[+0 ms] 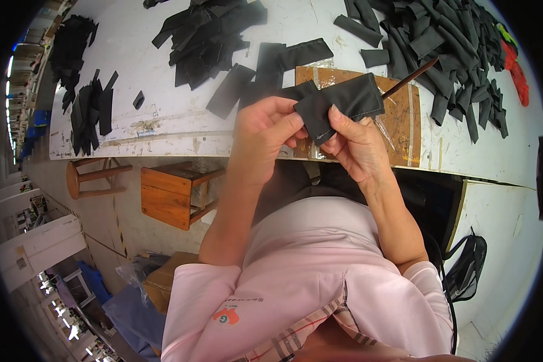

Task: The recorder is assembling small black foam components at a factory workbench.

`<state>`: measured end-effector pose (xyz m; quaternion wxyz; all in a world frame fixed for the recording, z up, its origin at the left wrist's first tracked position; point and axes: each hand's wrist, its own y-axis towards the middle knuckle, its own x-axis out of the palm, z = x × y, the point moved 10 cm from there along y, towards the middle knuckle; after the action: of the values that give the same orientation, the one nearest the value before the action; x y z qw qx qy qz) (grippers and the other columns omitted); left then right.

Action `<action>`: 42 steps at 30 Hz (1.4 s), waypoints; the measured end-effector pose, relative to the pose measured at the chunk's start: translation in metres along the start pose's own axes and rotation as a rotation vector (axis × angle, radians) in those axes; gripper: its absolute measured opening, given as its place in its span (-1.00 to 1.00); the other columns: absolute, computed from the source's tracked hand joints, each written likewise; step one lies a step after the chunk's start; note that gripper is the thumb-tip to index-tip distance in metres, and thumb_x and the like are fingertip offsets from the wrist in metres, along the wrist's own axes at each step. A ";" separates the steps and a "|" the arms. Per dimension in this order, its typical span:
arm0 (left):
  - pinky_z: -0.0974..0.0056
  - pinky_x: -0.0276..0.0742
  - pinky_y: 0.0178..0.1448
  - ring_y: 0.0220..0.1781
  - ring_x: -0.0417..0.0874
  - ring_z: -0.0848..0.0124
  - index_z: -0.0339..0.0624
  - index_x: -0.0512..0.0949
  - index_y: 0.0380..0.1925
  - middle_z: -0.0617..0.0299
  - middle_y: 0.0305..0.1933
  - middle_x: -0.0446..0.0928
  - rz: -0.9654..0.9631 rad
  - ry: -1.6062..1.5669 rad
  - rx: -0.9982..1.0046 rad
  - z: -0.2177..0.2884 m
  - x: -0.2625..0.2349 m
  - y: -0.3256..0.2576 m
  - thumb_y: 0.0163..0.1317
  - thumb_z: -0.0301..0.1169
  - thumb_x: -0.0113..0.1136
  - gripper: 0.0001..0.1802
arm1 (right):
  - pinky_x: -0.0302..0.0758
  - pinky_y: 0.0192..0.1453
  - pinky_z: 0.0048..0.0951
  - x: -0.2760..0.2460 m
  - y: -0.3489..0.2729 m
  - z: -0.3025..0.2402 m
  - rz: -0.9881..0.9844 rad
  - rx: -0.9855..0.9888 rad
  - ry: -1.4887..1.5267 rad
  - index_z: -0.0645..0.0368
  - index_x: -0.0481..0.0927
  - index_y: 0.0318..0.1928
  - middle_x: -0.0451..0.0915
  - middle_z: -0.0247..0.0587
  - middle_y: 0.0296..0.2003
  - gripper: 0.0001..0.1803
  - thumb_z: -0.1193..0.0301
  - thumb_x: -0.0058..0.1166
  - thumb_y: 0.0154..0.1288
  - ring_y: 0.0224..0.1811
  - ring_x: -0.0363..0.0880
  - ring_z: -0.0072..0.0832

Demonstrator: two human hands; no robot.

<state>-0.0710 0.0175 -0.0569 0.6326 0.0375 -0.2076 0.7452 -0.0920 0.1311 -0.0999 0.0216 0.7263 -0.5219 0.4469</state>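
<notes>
Over the table's front edge, both hands grip a black fabric piece [344,104] that has a pale stitch line along its edge. My left hand [262,130] pinches its left end between thumb and fingers. The thumb of my right hand [359,145] presses on the front of the cloth, with the fingers behind it. A thin dark brown stick [410,78] juts out up and right from behind the cloth; its lower end is hidden, so I cannot tell whether my right hand holds it. Beneath the hands lies a brown board [407,136] with clear tape on it.
Loose black fabric pieces [208,42] lie beyond my left hand. A large heap of black strips [446,45] fills the right, beside a red cloth [516,75]. More strips [90,114] lie at the table's left end. Wooden stools [166,196] stand below left; a black bag [467,265] hangs at right.
</notes>
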 end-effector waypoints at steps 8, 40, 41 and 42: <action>0.58 0.31 -0.49 -0.60 0.36 0.70 -0.37 0.47 -0.46 0.34 -0.60 0.44 0.235 0.396 0.333 0.024 -0.006 -0.007 0.01 -0.61 0.09 -0.94 | 0.32 -0.54 -0.54 -0.007 -0.017 -0.048 0.272 -0.465 -1.566 0.32 0.48 -0.52 0.38 -0.35 -0.72 -0.68 0.26 0.10 0.06 -0.68 0.35 -0.56; 0.60 0.18 -0.69 -0.71 0.33 0.71 -0.36 0.43 -0.40 0.18 -0.49 0.50 0.174 0.092 0.241 -0.010 0.017 0.003 -0.07 -0.73 -0.01 -0.82 | 0.21 -0.55 -0.73 -0.019 -0.007 -0.011 -0.118 -0.123 -0.127 0.14 0.41 -0.50 0.35 -0.50 -0.60 -0.84 0.37 0.06 0.13 -0.61 0.26 -0.72; 0.62 0.12 -0.73 -0.75 0.29 0.72 -0.37 0.41 -0.36 0.16 -0.46 0.51 0.045 -0.097 0.092 -0.018 0.026 0.006 -0.06 -0.74 -0.02 -0.79 | 0.25 -0.50 -0.73 -0.017 -0.010 -0.013 -0.116 -0.121 -0.108 0.14 0.43 -0.50 0.35 -0.50 -0.61 -0.84 0.37 0.08 0.11 -0.61 0.25 -0.74; 0.63 0.07 -0.76 -0.79 0.24 0.74 -0.37 0.40 -0.32 0.14 -0.43 0.51 -0.080 -0.284 -0.062 -0.025 0.039 0.003 -0.05 -0.75 -0.03 -0.76 | 0.25 -0.50 -0.73 -0.014 -0.014 -0.018 -0.102 -0.121 -0.104 0.14 0.43 -0.50 0.35 -0.50 -0.61 -0.84 0.37 0.08 0.11 -0.61 0.25 -0.74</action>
<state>-0.0767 0.0624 -0.0676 0.6270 0.1312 -0.3161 0.6999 -0.0928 0.1572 -0.0926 0.0610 0.7715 -0.5105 0.3747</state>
